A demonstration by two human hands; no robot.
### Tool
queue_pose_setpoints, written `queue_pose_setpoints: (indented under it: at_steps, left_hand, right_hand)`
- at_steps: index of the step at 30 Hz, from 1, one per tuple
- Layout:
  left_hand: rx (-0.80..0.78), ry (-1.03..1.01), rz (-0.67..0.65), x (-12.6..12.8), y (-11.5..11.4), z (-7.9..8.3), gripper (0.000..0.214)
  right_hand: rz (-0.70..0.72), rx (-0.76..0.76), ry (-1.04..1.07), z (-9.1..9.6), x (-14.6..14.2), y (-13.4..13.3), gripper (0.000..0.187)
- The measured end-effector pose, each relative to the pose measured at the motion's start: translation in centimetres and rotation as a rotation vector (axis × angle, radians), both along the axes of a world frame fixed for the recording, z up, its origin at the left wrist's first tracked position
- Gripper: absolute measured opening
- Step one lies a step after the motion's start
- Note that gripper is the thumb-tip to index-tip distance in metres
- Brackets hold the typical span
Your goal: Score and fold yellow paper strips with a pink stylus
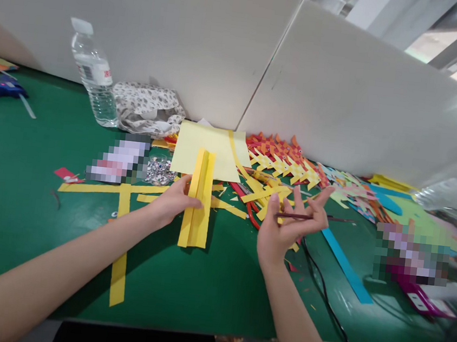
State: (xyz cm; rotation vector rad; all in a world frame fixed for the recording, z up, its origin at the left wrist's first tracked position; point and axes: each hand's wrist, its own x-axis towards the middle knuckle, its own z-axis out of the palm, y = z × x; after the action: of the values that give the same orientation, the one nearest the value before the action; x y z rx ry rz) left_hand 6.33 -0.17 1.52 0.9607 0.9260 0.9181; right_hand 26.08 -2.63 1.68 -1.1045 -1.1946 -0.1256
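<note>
My left hand (pixel 174 204) grips a folded yellow paper strip (pixel 197 206) by its left side, thumb on the front. Lengthwise creases run along the strip, which stands slanted over the green table. In my right hand (pixel 283 228), a thin dark stick (pixel 299 216), its exact kind unclear, lies between thumb and fingers; the other fingers are raised. The stick points right, apart from the folded strip. Behind the strip lies a pale yellow sheet (pixel 186 145). Flat yellow paper strips (pixel 118 274) lie crossed beneath my left forearm.
A water bottle (pixel 95 78) stands by a patterned cloth bundle (pixel 149 105) against the partition. Cut paper pieces (pixel 282 163) are heaped at the back. A blue strip (pixel 347 268) and a black cable (pixel 327 301) lie to the right. A blue glue gun (pixel 0 90) is far left.
</note>
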Motion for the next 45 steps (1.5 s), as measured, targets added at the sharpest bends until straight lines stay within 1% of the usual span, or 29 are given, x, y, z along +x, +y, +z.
queue_pose_setpoints:
  at_steps: [2, 4, 5, 7, 9, 11, 16, 20, 26, 31, 33, 36, 39, 42, 43, 45]
  left_hand:
    - [0.023, -0.009, 0.017, 0.0, 0.0, -0.2, 0.057]
    - [0.050, -0.016, 0.047, 0.2, 0.0, -0.5, 0.057]
    - [0.063, -0.018, 0.063, 0.3, 0.0, -0.7, 0.057]
    - [0.095, -0.035, 0.074, 0.6, -0.2, -1.0, 0.057]
    - [0.132, -0.064, 0.066, 0.9, -0.4, -1.2, 0.057]
    - [0.161, -0.086, 0.053, 1.1, -0.6, -1.2, 0.056]
    - [0.195, -0.077, 0.064, 1.4, -1.0, -1.1, 0.056]
    - [0.226, -0.059, 0.105, 1.6, -1.1, -0.9, 0.052]
    - [0.212, -0.067, 0.136, 1.7, -1.3, -0.7, 0.052]
    - [0.213, -0.075, 0.156, 1.2, -0.8, -1.0, 0.057]
    - [0.198, -0.072, 0.130, 1.0, -0.7, -0.8, 0.059]
    - [0.159, -0.017, 0.076, 0.8, -0.8, -0.3, 0.059]
    - [0.154, 0.081, -0.054, 0.4, -0.9, 0.2, 0.072]
    - [0.201, 0.214, -0.238, -0.4, -0.8, 0.1, 0.087]
    - [0.227, 0.269, -0.273, -0.6, -0.7, 0.1, 0.087]
    - [0.294, 0.385, -0.294, -1.1, -0.4, 0.1, 0.079]
  right_hand:
    - [0.039, 0.029, -0.097, -0.3, -0.6, -0.4, 0.042]
    - [0.135, -0.024, -0.183, -0.8, -1.1, -0.6, 0.034]
    - [0.209, -0.090, -0.217, -1.0, -1.4, -0.7, 0.028]
    - [0.378, -0.278, -0.251, -1.5, -2.0, -0.8, 0.020]
    - [0.494, -0.427, -0.231, -1.8, -2.4, -0.8, 0.023]
    - [0.539, -0.482, -0.195, -1.9, -2.7, -0.8, 0.028]
    - [0.536, -0.507, -0.130, -1.8, -2.9, -0.8, 0.029]
    - [0.534, -0.514, -0.125, -2.1, -2.9, -0.7, 0.026]
    - [0.540, -0.438, -0.120, -2.6, -2.9, -0.6, 0.017]
    - [0.473, -0.361, -0.009, -2.7, -2.4, -0.2, 0.014]
    - [0.450, -0.361, 0.013, -2.7, -2.3, -0.1, 0.015]
    - [0.408, -0.360, -0.007, -2.5, -2.4, -0.2, 0.016]
    - [0.411, -0.310, -0.022, -2.3, -2.7, -0.3, 0.017]
    - [0.415, -0.261, 0.012, -2.2, -2.7, -0.3, 0.015]
    - [0.414, -0.247, 0.026, -2.1, -2.6, -0.3, 0.014]
    - [0.407, -0.216, 0.058, -2.0, -2.5, -0.3, 0.013]
